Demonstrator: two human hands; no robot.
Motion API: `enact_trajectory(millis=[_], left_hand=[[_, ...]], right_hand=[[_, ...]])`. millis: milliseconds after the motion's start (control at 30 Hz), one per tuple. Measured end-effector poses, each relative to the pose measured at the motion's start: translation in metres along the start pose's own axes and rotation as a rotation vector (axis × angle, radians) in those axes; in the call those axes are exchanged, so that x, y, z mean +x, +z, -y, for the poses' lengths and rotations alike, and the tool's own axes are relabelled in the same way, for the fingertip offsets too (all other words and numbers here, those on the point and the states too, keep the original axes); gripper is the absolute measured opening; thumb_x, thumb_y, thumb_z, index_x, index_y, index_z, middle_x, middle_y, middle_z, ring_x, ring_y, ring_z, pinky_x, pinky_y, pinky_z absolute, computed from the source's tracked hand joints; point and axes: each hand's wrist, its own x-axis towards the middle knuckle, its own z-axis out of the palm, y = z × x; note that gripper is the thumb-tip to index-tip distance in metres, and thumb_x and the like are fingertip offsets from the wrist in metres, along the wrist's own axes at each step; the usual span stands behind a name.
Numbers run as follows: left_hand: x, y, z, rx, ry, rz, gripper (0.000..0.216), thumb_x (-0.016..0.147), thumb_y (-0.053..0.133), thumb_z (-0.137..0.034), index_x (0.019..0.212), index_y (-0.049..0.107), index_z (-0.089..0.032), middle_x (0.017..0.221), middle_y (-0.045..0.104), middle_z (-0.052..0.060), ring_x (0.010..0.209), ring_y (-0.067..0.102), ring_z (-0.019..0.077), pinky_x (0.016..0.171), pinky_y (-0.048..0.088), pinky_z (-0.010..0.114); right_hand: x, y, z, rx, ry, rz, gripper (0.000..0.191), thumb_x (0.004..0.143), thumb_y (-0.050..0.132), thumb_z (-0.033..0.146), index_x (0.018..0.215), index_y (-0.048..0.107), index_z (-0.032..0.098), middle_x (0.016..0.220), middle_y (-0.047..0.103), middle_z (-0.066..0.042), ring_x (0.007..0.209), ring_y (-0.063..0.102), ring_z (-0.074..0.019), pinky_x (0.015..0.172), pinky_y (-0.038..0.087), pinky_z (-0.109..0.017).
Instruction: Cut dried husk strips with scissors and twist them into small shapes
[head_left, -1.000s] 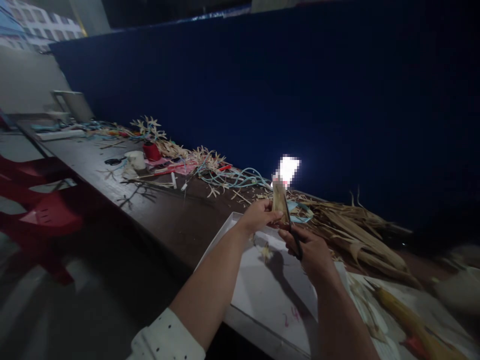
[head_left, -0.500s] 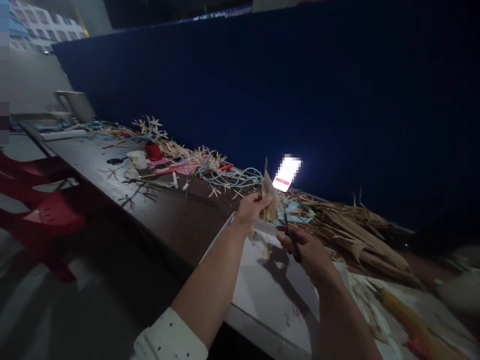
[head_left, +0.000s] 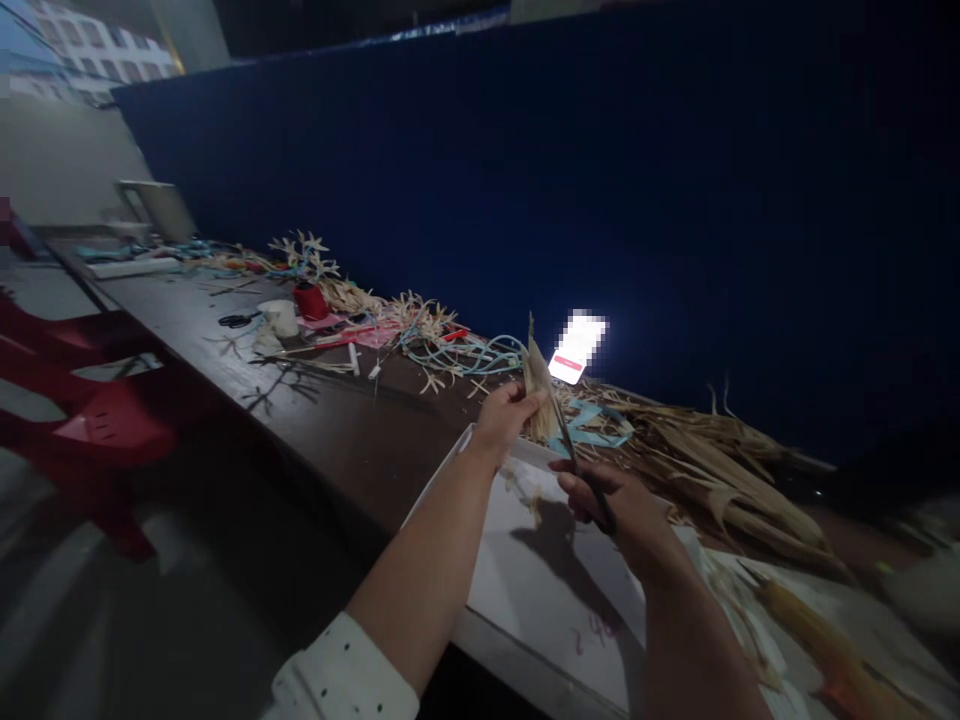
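Pinched between the thumb and fingers of my left hand [head_left: 504,425] is a pale dried husk piece [head_left: 538,390], its thin tip pointing up. My right hand [head_left: 611,500] grips a pair of dark scissors [head_left: 574,450]. The scissor blades reach up along the right side of the husk; I cannot tell whether they cut into it. Both hands are above a shallow white box [head_left: 525,560], where small husk scraps [head_left: 534,505] lie and handwritten marks show.
A lit phone [head_left: 576,348] leans by the dark blue partition [head_left: 450,180]. Dried husks [head_left: 720,460] are heaped at right. Leftward lie light-blue cords [head_left: 465,352], husk flowers [head_left: 420,315], a red thread spool [head_left: 310,300] and another pair of scissors [head_left: 238,321]. A red chair [head_left: 112,420] stands left.
The scissor blades have come closer along the husk, and my right hand has shifted slightly right and down. My left hand still holds the husk. The view has shifted a little.
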Motion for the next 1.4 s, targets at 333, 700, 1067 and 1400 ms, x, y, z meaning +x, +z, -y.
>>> enact_trajectory(millis=[333,700,1067,1400], left_hand=[[-0.002,0.001,-0.006,-0.068,0.053,-0.041,0.038,0.052,0.078,-0.033,0.079,0.061,-0.012,0.063,0.059,-0.002,0.053,0.052,0.0068,0.057,0.042,0.021],[-0.001,0.001,0.005,0.058,-0.027,0.071,0.036,0.054,0.077,-0.036,0.077,0.062,-0.013,0.066,0.061,-0.001,0.056,0.054,0.0079,0.058,0.044,0.022],[-0.004,0.005,0.010,0.057,-0.046,0.122,0.036,0.056,0.077,-0.036,0.079,0.061,-0.013,0.072,0.062,0.001,0.060,0.057,0.0100,0.061,0.046,0.024],[-0.012,0.019,0.009,-0.085,-0.110,0.069,0.037,0.051,0.079,-0.033,0.077,0.060,-0.014,0.068,0.060,-0.001,0.057,0.057,0.0097,0.058,0.046,0.023]], right_hand=[[0.001,-0.002,-0.003,-0.098,0.016,0.022,0.049,0.068,0.066,0.052,0.100,0.068,0.015,0.055,0.048,0.003,0.052,0.042,-0.0103,0.047,0.030,-0.022],[0.001,0.000,-0.003,0.037,-0.004,-0.059,0.050,0.067,0.069,0.049,0.101,0.068,0.013,0.054,0.053,0.002,0.052,0.045,-0.0120,0.050,0.032,-0.024],[0.002,-0.001,0.001,0.023,0.017,-0.119,0.047,0.061,0.072,0.045,0.097,0.070,0.015,0.051,0.053,0.002,0.051,0.046,-0.0124,0.048,0.032,-0.023],[0.004,0.003,0.000,0.056,-0.011,-0.176,0.042,0.060,0.073,0.047,0.089,0.072,0.017,0.056,0.054,0.002,0.050,0.047,-0.0115,0.049,0.039,-0.024]])
